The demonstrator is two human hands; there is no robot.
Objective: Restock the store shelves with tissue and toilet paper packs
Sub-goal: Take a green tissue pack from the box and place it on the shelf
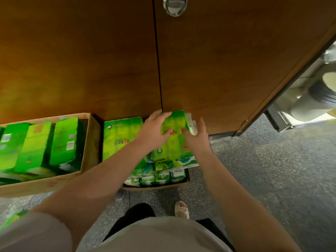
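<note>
A green tissue pack lies on top of a stack in a low cardboard carton at the foot of a wooden cabinet. My left hand lies flat on the pack's left top face, fingers spread toward its far corner. My right hand holds the pack's right edge, thumb on top and fingers down the side. A second green pack lies just left of it. Smaller green and white packs fill the carton's near side.
A large cardboard box on the left holds several upright green packs. Closed wooden cabinet doors with a metal handle rise behind. Speckled grey floor spreads to the right, toward a metal-edged opening. My sandalled foot stands near the carton.
</note>
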